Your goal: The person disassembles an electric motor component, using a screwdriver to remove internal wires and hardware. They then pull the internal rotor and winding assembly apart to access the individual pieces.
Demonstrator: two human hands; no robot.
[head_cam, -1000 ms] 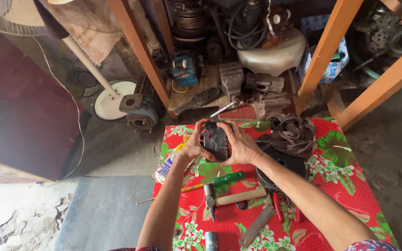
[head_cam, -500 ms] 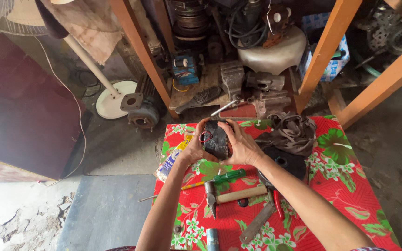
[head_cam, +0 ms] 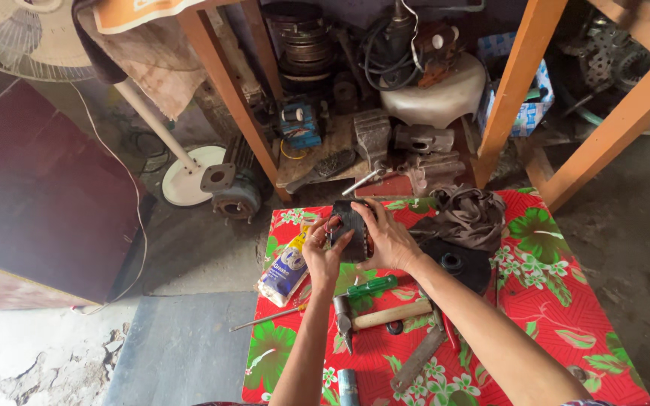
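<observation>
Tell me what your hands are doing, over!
Both hands, left and right, grip dark motor part above red cloth. Hammer, screwdriver lie below. Nothing in the way.

Head view, looking down (close), red floral table (head_cam: pixel 566 301)

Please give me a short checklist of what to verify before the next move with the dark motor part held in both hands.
1. Both hands grip the dark motor part: left hand, right hand. Ok.
2. Part held above the red flowered cloth. Ok.
3. Coloured wires free of the fingers: cannot tell.
4. Hammer and green screwdriver lie near the hands. Ok.
5. Black round cover beside the right forearm. Ok.
</observation>
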